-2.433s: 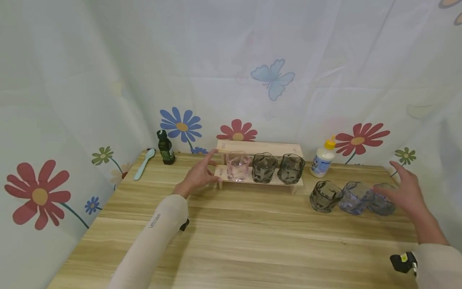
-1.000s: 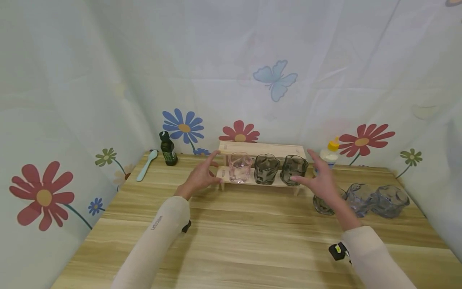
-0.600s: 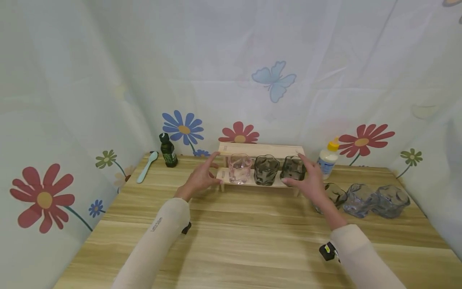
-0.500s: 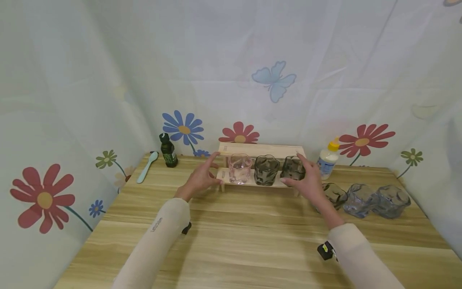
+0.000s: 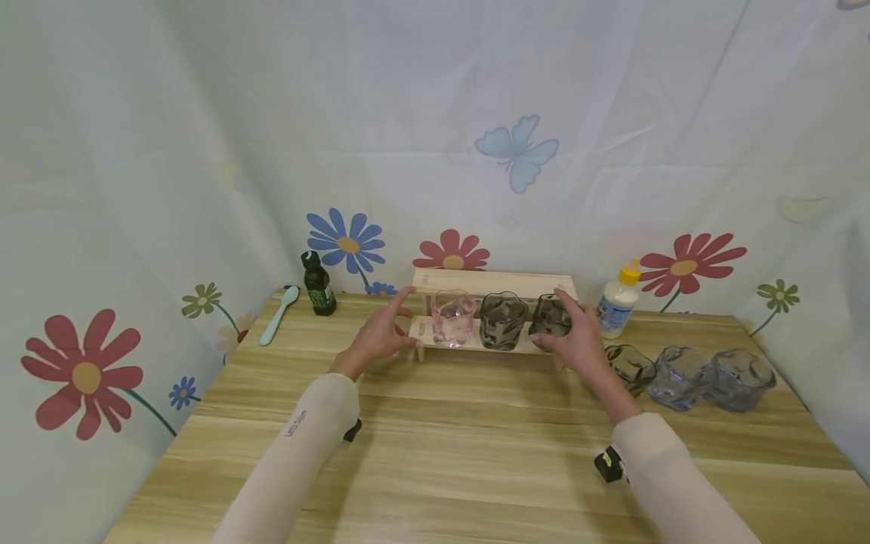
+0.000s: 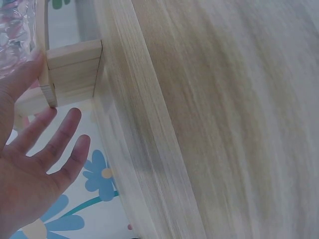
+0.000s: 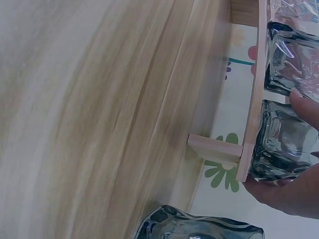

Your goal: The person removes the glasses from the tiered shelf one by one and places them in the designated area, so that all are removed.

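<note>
A two-tier wooden rack [image 5: 492, 283] stands at the back of the table. Its lower shelf bears a clear pink glass [image 5: 452, 319] at left, a smoky grey glass [image 5: 503, 322] in the middle and another grey glass [image 5: 547, 317] at right. My right hand [image 5: 581, 344] holds the right-hand glass, thumb on the near side and fingers around its outer side, partly hiding it. My left hand [image 5: 376, 338] is at the rack's left end, thumb on the lower shelf. In the left wrist view, the other fingers of this hand [image 6: 31, 181] extend loosely beside the shelf end.
Right of the rack stand three more glasses: a dark one [image 5: 632, 368] partly behind my right wrist, a bluish one [image 5: 680, 378] and a grey one [image 5: 739, 380]. A yellow-capped white bottle [image 5: 615, 308] stands behind them. At left are a dark bottle [image 5: 319, 287] and a pale spoon [image 5: 279, 317].
My right hand has moved left from the far-right glass to the right-hand glass on the rack and closed around it. My left hand has stayed at the rack's left end.
</note>
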Motion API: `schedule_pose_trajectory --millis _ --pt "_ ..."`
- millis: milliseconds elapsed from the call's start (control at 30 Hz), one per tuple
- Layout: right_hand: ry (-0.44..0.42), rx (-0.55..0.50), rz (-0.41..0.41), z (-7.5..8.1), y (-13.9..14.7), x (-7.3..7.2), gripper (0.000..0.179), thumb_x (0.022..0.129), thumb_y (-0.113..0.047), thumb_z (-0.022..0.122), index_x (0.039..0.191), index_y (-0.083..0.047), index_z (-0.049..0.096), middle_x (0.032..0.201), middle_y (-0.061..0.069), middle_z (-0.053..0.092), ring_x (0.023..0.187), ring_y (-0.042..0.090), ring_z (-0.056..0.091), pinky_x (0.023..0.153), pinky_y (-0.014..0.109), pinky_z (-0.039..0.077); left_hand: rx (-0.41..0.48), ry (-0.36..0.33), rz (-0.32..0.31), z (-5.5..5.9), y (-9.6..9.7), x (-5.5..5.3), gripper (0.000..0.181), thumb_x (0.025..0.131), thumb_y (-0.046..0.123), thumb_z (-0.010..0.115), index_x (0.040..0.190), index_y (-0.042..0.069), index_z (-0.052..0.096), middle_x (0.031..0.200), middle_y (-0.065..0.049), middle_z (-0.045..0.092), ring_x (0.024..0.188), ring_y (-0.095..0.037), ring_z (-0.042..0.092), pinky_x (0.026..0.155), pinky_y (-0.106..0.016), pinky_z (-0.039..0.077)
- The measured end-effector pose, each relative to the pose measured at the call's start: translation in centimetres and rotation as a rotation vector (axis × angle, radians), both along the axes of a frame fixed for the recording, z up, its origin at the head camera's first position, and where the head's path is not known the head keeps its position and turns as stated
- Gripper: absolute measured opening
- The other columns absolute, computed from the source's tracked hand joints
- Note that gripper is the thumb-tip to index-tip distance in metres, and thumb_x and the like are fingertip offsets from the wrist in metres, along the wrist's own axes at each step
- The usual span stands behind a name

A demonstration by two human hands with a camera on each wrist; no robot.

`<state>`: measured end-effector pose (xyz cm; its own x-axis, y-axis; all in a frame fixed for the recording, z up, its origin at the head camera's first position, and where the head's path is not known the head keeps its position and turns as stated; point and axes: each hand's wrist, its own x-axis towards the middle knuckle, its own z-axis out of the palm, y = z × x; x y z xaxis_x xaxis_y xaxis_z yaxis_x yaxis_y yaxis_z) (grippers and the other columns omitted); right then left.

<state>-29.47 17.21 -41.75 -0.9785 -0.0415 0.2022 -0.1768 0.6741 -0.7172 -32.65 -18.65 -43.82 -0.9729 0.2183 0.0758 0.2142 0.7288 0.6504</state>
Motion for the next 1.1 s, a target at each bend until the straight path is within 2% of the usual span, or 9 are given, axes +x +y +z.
schedule_pose_trajectory --millis 300,700,1100 --pt "-0.029 0.054 0.005 0.02 0.06 -0.46 0.090 0.086 -0.022 0.079 0.159 -0.015 0.026 0.151 0.039 0.025 0.134 0.059 0.033 0.099 0.069 0.040 0.002 -0.003 -0.001 0.13 0.04 0.12 0.104 0.080 0.020 0.085 0.158 0.037 0.018 0.141 -0.013 0.059 0.094 -0.027 0.070 0.081 -0.043 0.056" --pt "0.003 0.069 -0.003 -0.19 0.12 -0.55 0.086 0.087 -0.023 0.078 0.158 -0.014 0.030 0.148 0.037 0.030 0.128 0.055 0.040 0.094 0.066 0.043 -0.003 -0.004 0.000 -0.10 -0.02 -0.19 0.105 0.080 0.020 0.086 0.158 0.037 0.018 0.140 -0.013 0.059 0.093 -0.027 0.069 0.081 -0.043 0.056" --pt "0.051 0.043 0.013 0.08 0.45 -0.34 0.082 0.088 -0.019 0.078 0.156 -0.012 0.033 0.147 0.034 0.033 0.129 0.054 0.040 0.098 0.067 0.041 0.002 0.008 -0.004 -0.14 -0.02 -0.09 0.105 0.079 0.020 0.086 0.158 0.036 0.019 0.139 -0.013 0.060 0.092 -0.028 0.070 0.081 -0.045 0.056"
